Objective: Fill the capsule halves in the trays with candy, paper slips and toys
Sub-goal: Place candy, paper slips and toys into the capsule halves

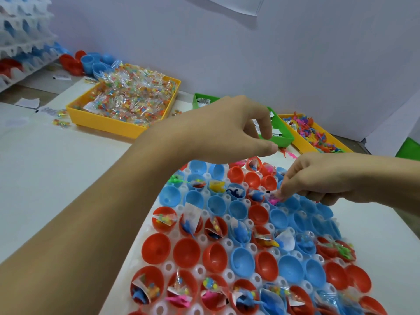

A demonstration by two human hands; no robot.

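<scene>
Toy (pixel 273 199) pinched in right hand (pixel 318 178) above tray (pixel 229 243).

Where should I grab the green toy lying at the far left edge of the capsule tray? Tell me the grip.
Pinch the green toy across its thin body from above. It lies flat across the tray's edge rather than down in a cup, so its sides are free; coming from the left avoids the filled blue capsule halves beside it.

- Red and blue capsule halves (pixel 241 260) are sitting in a translucent white tray (pixel 229 243).
- Multicoloured candy packets (pixel 129 96) are filling a yellow bin (pixel 102 121).
- A green bin (pixel 281 138) is holding white paper slips (pixel 276 130).
- Pink, orange toys (pixel 316 133) are showing.
</scene>
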